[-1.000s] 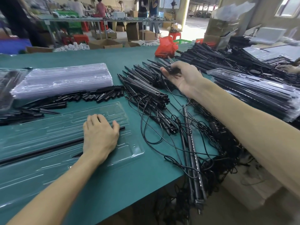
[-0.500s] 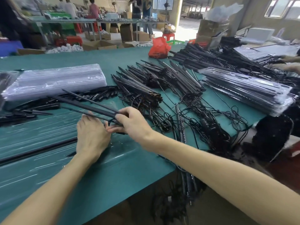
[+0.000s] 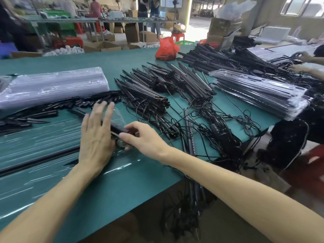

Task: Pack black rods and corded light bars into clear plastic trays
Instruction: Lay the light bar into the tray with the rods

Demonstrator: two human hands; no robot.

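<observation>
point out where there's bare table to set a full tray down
Bare table runs along the near edge, below the left hand and the right hand holding a light bar. Another lies far back between the clear tray stack and red bag. Right of the hands, cords and bars crowd it.

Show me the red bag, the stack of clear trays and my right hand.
red bag (image 3: pixel 167 50): head view, middle of the bag's front.
stack of clear trays (image 3: pixel 52 86): head view, top face of the stack.
right hand (image 3: pixel 145 137): head view, back of the hand.

Left hand (image 3: pixel 97 137) lies flat, right hand (image 3: pixel 142 137) pinches a light bar (image 3: pixel 116 127)
</observation>
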